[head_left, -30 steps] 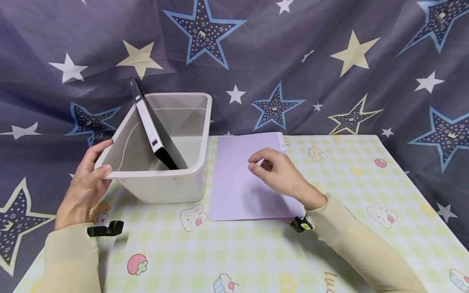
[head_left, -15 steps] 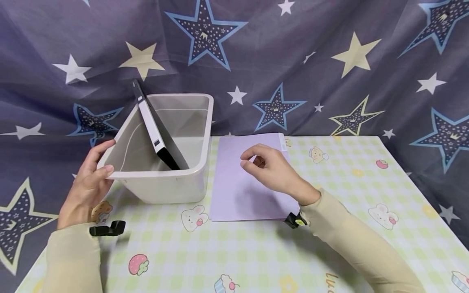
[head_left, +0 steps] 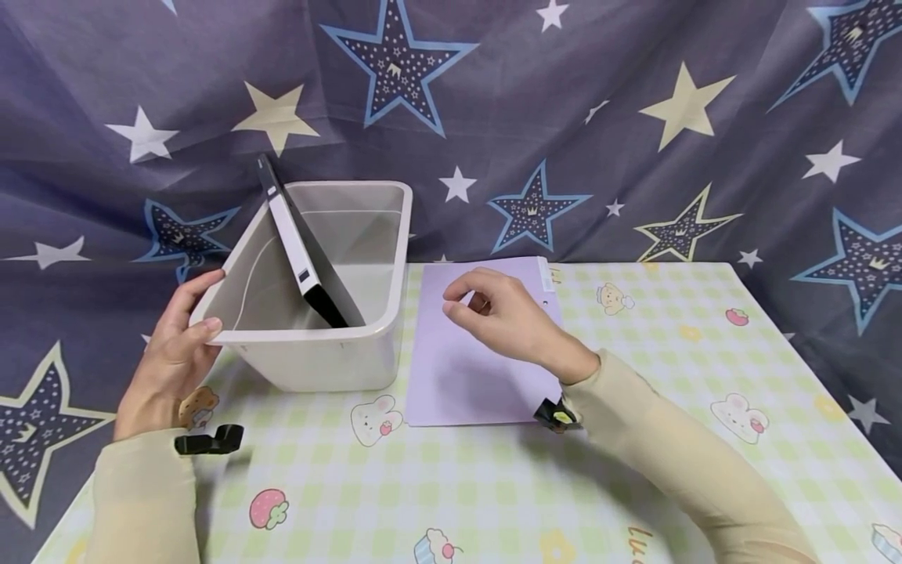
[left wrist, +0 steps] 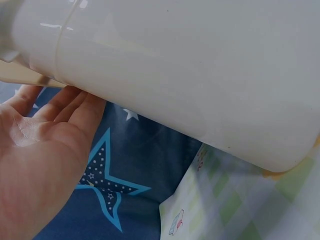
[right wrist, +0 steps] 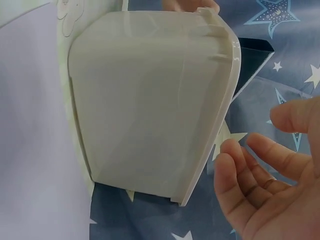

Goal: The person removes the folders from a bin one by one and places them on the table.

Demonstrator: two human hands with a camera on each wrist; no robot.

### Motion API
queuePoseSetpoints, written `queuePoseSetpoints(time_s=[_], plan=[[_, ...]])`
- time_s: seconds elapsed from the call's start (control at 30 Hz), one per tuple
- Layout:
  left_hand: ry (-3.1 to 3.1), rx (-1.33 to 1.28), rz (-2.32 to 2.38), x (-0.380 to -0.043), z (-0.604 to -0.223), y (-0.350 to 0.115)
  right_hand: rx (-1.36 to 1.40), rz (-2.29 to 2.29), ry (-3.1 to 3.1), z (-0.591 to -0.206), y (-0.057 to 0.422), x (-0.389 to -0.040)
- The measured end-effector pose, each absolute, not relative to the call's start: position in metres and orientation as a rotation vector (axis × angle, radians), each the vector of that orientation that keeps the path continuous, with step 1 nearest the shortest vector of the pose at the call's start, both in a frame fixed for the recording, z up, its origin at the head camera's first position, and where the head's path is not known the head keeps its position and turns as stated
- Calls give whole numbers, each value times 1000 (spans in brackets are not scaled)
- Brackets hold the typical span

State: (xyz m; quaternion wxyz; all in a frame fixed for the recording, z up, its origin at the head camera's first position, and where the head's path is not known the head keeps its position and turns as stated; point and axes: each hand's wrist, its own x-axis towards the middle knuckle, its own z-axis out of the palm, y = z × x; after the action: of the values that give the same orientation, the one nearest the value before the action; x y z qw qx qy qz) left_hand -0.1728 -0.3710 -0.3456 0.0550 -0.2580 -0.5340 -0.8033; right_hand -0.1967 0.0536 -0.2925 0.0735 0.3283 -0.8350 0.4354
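Observation:
A white plastic bin point(head_left: 317, 356) stands at the left of the table. My left hand point(head_left: 169, 352) holds its near left corner, thumb at the rim and fingers on the outside wall. In the left wrist view, the fingers point(left wrist: 82, 112) touch the outer wall below the rim. Inside the bin a black ring binder point(head_left: 326, 304) with a white spine label leans against the left side, its far end sticking out above the rim. My right hand point(head_left: 503, 321) hovers with loosely bent fingers and nothing in them. Beneath it lies a flat purple folder point(head_left: 440, 376).
A green-and-white checked tablecloth point(head_left: 338, 501) with cartoon prints covers the table. Behind hangs a dark star-printed curtain point(head_left: 451, 227), close to the bin's back. The bin's right wall is right beside the folder's left edge.
My right hand has moved left across the purple folder, toward the bin. The left hand keeps its hold on the rim, and the binder stays as it was.

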Motion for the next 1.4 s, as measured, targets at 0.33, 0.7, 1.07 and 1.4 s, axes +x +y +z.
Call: queuePoseSetpoints(time_s=[0.33, 0.7, 1.07, 1.4], plan=[[-1668, -741, -2408, -171, -344, -370, 1064, 1304, -2454, -278, 40, -199], [-1644, -761, -2415, -174, -345, -369, 1082, 1284, -2465, -265, 26, -201], [-1626, -786, -2430, -174, -346, -369, 1112, 1282, -2475, -256, 9, -206], [-1629, -779, -2420, -172, -345, -370, 1182, 1288, -2444, -247, -7, -208]])
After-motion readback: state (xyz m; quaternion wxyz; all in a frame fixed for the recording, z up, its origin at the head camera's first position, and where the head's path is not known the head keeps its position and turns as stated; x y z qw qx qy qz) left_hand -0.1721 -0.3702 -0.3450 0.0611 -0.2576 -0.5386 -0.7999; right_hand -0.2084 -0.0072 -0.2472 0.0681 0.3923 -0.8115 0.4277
